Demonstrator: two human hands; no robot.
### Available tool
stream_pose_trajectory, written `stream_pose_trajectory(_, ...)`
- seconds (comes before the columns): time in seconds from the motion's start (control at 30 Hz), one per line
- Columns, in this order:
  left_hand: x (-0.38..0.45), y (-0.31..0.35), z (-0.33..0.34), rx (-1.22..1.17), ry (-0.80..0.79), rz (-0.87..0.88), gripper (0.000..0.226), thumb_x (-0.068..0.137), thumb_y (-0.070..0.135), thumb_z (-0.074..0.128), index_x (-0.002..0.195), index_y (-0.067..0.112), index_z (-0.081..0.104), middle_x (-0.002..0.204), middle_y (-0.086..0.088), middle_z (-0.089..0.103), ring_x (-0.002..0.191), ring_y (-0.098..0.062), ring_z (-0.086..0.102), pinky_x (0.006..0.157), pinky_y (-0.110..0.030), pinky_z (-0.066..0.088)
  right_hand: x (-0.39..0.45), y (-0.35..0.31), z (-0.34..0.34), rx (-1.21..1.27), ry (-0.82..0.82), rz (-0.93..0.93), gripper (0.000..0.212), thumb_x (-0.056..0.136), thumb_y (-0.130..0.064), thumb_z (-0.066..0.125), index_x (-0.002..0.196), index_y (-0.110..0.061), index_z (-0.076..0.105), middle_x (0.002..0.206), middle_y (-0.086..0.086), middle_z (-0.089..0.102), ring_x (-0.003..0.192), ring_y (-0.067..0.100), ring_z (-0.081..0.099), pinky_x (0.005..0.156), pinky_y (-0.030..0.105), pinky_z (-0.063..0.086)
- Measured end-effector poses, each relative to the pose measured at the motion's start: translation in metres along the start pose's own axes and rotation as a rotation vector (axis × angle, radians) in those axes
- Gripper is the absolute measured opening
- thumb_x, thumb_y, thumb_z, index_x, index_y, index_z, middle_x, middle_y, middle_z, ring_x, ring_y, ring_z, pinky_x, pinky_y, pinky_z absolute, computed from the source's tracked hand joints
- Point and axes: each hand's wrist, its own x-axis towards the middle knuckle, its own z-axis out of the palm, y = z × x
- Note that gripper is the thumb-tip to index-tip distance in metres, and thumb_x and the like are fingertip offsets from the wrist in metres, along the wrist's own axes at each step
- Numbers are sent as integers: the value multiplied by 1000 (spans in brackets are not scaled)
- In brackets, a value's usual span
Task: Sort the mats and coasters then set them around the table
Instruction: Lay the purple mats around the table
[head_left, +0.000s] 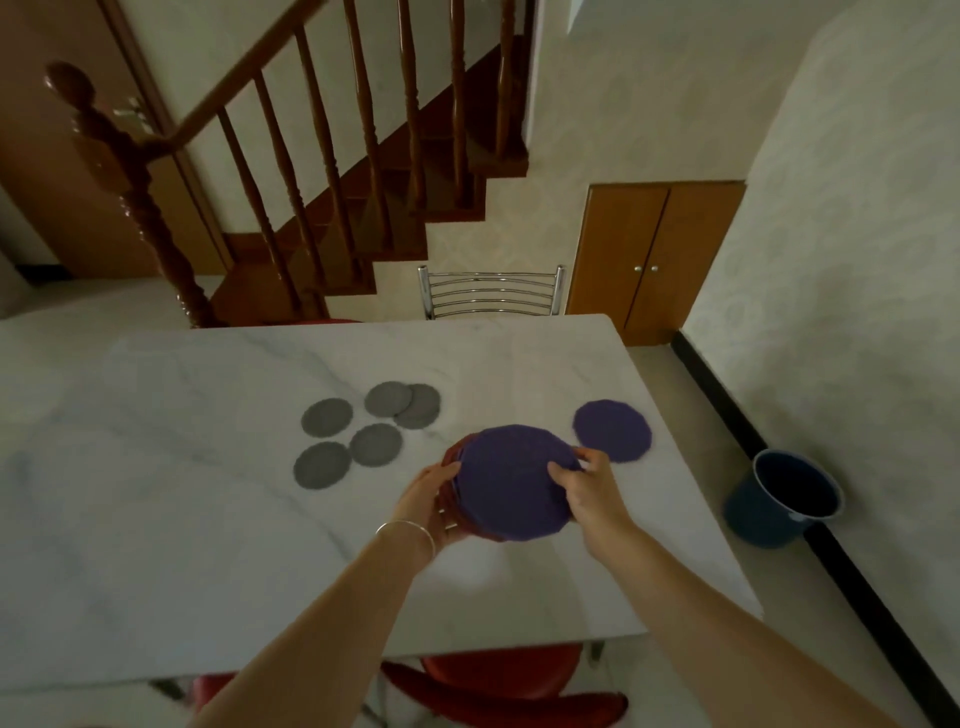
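Observation:
A stack of round mats (506, 483), purple on top with red ones showing beneath, is held just above the white marble table (182, 545). My left hand (428, 501) grips the stack's left edge from underneath. My right hand (589, 488) pinches the right edge of the top purple mat. One purple mat (613, 430) lies flat on the table to the right. Several small grey coasters (358, 431) lie in a loose cluster to the left, two of them overlapping.
A chrome chair back (491, 292) stands at the table's far side. Red chair seats (498, 686) sit under the near edge. A dark blue bucket (784, 499) stands on the floor to the right by the wall. A wooden staircase (311, 182) rises behind.

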Motion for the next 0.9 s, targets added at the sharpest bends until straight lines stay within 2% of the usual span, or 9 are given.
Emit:
stream_pose_trajectory(0.13, -18, 15, -37, -10, 4, 11, 45, 85, 19, 62, 128, 9, 53, 127, -19, 57, 113, -45, 55, 88, -73, 42, -28, 2, 35, -25, 58, 10, 35, 86, -11, 63, 118, -2, 53, 115, 18, 62, 102, 31, 63, 87, 47, 55)
stream_pose_trajectory(0.33, -29, 27, -66, 13, 24, 50, 40, 84, 19, 63, 123, 13, 55, 119, -15, 60, 107, -41, 59, 85, -65, 49, -51, -2, 52, -101, 157, -11, 29, 86, -8, 59, 114, 1, 54, 111, 17, 63, 101, 30, 61, 75, 35, 47)
stream_pose_trajectory(0.43, -28, 33, -80, -8, 42, 81, 22, 83, 18, 65, 104, 17, 59, 121, -16, 60, 102, -40, 61, 81, -64, 51, -53, -7, 44, -53, 192, 14, 26, 88, -5, 55, 113, 2, 51, 114, 20, 59, 105, 33, 58, 84, 43, 50)
stream_pose_trajectory(0.5, -25, 36, -93, -18, 84, 97, 22, 83, 17, 66, 103, 17, 59, 122, -17, 60, 105, -43, 60, 84, -70, 46, -49, -7, 35, -2, 200, 66, 29, 89, -3, 52, 118, 2, 50, 120, 20, 57, 108, 35, 56, 90, 50, 51)
stream_pose_trajectory(0.53, -23, 36, -101, -23, 112, 107, 26, 82, 17, 66, 108, 17, 58, 124, -18, 59, 107, -44, 59, 85, -71, 45, -46, -6, 29, 27, 197, 101, 30, 90, -2, 51, 120, 2, 49, 121, 20, 57, 109, 36, 57, 87, 50, 52)
stream_pose_trajectory(0.6, -22, 37, -119, -36, 157, 123, 36, 82, 16, 65, 117, 15, 56, 126, -19, 57, 109, -46, 57, 85, -71, 45, -40, 1, 17, 108, 199, 179, 32, 90, -1, 48, 122, 3, 50, 120, 21, 59, 103, 36, 59, 70, 42, 55)
stream_pose_trajectory(0.7, -21, 35, -145, -62, 209, 136, 32, 83, 15, 64, 114, 12, 56, 118, -19, 61, 102, -47, 60, 68, -69, 51, -34, 18, 6, 143, 186, 274, 32, 90, 1, 45, 121, 2, 53, 117, 21, 59, 87, 32, 59, 56, 33, 48)
stream_pose_trajectory(0.8, -22, 29, -159, -61, 246, 151, 8, 84, 15, 63, 92, 15, 60, 106, -16, 63, 89, -41, 63, 56, -59, 56, -29, 43, 9, 155, 159, 336, 34, 88, 4, 42, 120, 2, 53, 119, 21, 57, 90, 36, 59, 63, 40, 50)
stream_pose_trajectory(0.9, -22, 22, -167, -48, 275, 143, 7, 83, 16, 65, 88, 17, 59, 109, -17, 62, 97, -44, 62, 75, -68, 51, -29, 63, 23, 150, 98, 375, 31, 87, 6, 42, 116, -1, 54, 121, 22, 56, 101, 40, 58, 70, 44, 51)
